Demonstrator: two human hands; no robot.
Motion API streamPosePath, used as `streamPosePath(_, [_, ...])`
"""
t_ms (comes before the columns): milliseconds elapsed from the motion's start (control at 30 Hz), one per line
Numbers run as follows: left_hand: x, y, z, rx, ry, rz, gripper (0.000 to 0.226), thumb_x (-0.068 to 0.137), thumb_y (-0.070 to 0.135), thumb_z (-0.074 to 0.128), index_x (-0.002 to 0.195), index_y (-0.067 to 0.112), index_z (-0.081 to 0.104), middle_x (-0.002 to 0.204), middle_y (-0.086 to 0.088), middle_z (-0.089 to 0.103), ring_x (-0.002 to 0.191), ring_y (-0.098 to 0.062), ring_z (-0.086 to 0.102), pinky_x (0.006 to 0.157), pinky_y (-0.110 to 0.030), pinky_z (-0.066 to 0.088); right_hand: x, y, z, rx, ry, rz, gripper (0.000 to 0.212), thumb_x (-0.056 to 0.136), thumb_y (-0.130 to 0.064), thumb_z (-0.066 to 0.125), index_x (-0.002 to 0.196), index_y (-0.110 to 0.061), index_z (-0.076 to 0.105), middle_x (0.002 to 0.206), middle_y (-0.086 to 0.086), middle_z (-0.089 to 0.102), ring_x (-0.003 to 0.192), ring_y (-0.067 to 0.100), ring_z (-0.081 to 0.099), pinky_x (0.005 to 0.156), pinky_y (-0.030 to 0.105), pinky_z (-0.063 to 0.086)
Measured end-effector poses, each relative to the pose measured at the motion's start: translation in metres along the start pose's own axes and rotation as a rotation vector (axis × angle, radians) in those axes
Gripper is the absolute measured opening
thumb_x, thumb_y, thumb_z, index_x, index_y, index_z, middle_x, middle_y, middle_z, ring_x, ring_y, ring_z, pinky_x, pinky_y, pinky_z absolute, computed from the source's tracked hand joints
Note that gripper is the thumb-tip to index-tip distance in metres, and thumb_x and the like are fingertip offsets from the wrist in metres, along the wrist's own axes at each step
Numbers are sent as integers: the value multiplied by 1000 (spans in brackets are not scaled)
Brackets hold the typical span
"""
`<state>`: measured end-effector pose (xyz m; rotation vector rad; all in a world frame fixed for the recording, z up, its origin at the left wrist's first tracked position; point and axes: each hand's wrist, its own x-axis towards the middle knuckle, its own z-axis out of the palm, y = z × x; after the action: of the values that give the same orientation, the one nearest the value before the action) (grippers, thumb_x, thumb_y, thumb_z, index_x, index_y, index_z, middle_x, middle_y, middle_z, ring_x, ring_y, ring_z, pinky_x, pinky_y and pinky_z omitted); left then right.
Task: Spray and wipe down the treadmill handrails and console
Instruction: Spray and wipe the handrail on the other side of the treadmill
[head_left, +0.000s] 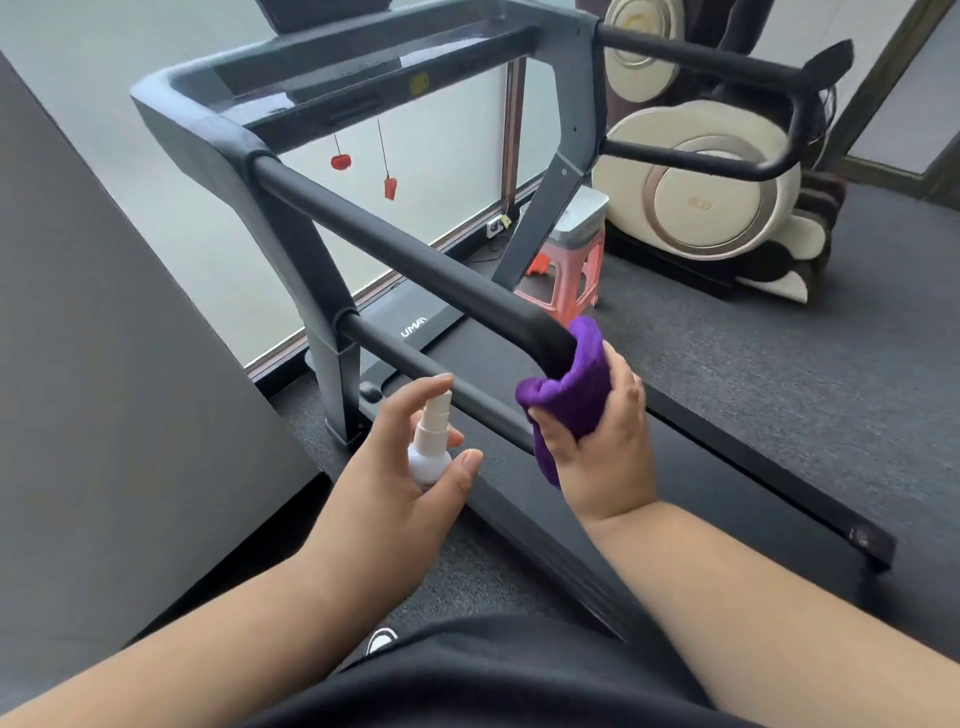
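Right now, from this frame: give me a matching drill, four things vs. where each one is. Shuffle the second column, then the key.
Things
1. spray bottle
2. purple cloth
3. pink stool
4. red clip

Places
A. hanging on a cord under the console
B. on the floor beyond the treadmill, beside its far upright
C. held in the left hand, index finger on the nozzle
D. gripped in the right hand, wrapped round the end bend of the near handrail

Pairs: 1-C, 2-D, 3-B, 4-A
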<state>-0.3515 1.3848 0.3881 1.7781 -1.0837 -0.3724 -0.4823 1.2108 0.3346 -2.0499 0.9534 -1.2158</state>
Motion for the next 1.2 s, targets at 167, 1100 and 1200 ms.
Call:
streamPosePath(167, [1,-6,4,22,-32,2,57,87,39,71,128,63,40,103,19,63,73,-6,62,65,-12,45,-35,32,-1,46,-126,182,92,77,-67,67,149,-27,25,143,-10,42,129,-5,41,111,23,34])
streamPosePath(1100, [89,-89,-107,-142,165,71,55,85,44,65,132,57,39,102,16,64,96,-6,65,80,-4,43,138,-145,129,-1037,-362,-248,63,86,-69,53,116,-14,46,105,7,59,90,31,63,63,36,33])
streamPosePath(1200, [110,-105,-134,-114,206,99,56,87,41,64,132,59,36,101,18,62,96,-4,64,80,-3,42,152,-153,162,-1063,-347,-268,61,86,-69,53,114,-14,46,104,9,59,90,31,63,63,36,33])
